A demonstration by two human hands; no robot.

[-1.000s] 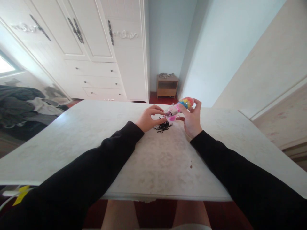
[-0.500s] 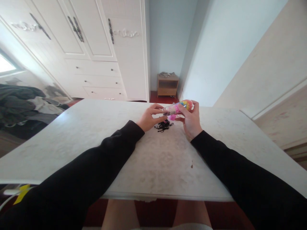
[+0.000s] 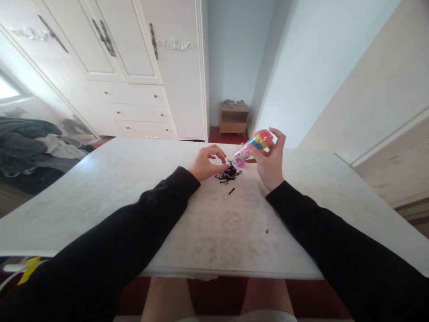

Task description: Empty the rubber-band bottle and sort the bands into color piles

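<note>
My right hand (image 3: 271, 163) is closed around a clear plastic bottle (image 3: 241, 155) with pink print. Bright red, yellow and blue contents fill its raised end, while the other end slants down to the left. Below that lower end lies a heap of small black bands (image 3: 228, 174), with some pink among them. A single black piece (image 3: 231, 191) rests apart, nearer me. At the heap's left edge, my left hand (image 3: 209, 162) has thumb and forefinger brought together in a pinch. What sits between those fingertips is too small to make out. A pink part (image 3: 240, 164) shows beneath the bottle.
The pale table (image 3: 214, 232) spans the space in front of me. Behind it stand a white wardrobe (image 3: 181, 89) and a small wooden nightstand (image 3: 233, 119). Clothes (image 3: 30, 147) are piled at the left, and a cable with yellow tape (image 3: 29, 270) is at the lower left.
The bottle has tilted more steeply, its coloured end rising. My left fingers have come away from its lower end, down to the heap. A separate black piece now lies in front.
</note>
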